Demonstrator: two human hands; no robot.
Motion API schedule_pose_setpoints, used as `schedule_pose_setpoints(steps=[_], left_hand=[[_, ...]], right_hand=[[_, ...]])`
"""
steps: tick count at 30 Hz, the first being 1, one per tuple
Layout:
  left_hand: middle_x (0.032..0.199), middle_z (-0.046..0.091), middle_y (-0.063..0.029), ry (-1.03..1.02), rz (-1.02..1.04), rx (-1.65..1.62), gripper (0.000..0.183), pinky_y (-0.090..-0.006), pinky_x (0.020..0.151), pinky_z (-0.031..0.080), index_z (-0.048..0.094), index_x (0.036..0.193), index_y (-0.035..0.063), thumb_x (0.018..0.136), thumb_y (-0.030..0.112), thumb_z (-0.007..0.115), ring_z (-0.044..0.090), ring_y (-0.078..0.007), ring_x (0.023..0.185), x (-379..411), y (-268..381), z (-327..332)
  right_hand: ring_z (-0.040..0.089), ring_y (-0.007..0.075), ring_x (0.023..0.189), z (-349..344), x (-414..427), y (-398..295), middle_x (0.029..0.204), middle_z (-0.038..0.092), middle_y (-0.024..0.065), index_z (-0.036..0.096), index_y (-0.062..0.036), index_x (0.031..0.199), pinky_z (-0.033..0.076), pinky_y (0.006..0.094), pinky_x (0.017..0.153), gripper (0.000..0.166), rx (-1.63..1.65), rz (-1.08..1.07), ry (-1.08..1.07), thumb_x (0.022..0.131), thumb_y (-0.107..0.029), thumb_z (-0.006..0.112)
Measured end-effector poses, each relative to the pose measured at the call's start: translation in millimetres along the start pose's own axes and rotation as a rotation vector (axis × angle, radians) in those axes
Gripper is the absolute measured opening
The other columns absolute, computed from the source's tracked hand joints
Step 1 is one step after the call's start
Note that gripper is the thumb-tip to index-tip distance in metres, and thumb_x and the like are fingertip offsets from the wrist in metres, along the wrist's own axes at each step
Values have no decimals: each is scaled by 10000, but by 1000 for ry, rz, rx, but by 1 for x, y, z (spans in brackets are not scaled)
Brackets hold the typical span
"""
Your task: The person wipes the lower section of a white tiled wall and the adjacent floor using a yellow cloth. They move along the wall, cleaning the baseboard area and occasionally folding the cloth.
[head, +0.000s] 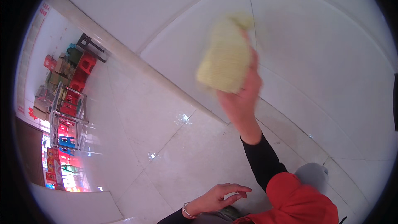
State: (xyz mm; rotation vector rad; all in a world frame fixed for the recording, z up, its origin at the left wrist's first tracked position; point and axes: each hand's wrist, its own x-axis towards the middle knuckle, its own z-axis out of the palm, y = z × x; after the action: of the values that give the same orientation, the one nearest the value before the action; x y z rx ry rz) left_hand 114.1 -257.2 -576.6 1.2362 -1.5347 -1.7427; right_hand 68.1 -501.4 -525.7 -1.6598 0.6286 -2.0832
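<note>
My right hand (245, 99) grips a pale yellow cloth (228, 59), blurred by motion, against or close in front of the white wall tiles (186, 40); whether the cloth touches them I cannot tell. The arm is stretched out in a black sleeve with a red garment at the shoulder. Low in the view is my left hand (219, 196), holding nothing, its fingers slightly bent and apart, with a bangle at the wrist.
A tiled corner edge (140, 63) runs down to the glossy tiled floor (161, 137). Far left are red plastic stools (87, 63), cardboard boxes, a metal frame (70, 116) and a blue stool (66, 142). A rounded grey object (312, 175) is by my right side.
</note>
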Motion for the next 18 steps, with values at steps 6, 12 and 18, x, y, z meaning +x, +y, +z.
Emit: schedule_pose_setpoints(steps=[6,12,18], left_hand=[[993,644,-89,-45,58,-42,355,-309,834,472,545,1240,82,895,11,500,614,-205,912,10,-8,1],[1041,633,-68,-276,199,33,286,-324,865,446,575,1198,88,923,70,499,593,-207,938,59,-9,19],[998,639,-54,-282,681,273,303,-341,839,431,594,1151,83,860,37,525,592,-213,899,102,22,13]], right_hand=[[504,364,948,14,-89,36,1184,601,122,438,-16,541,449,407,796,262,-249,-85,-37,473,-26,690],[545,322,945,-63,-169,81,1098,617,152,646,-5,792,470,394,784,227,-396,648,-568,565,-3,648],[545,322,927,-75,-58,24,1023,617,129,642,-34,1012,470,395,774,376,-275,374,-338,636,-17,638]])
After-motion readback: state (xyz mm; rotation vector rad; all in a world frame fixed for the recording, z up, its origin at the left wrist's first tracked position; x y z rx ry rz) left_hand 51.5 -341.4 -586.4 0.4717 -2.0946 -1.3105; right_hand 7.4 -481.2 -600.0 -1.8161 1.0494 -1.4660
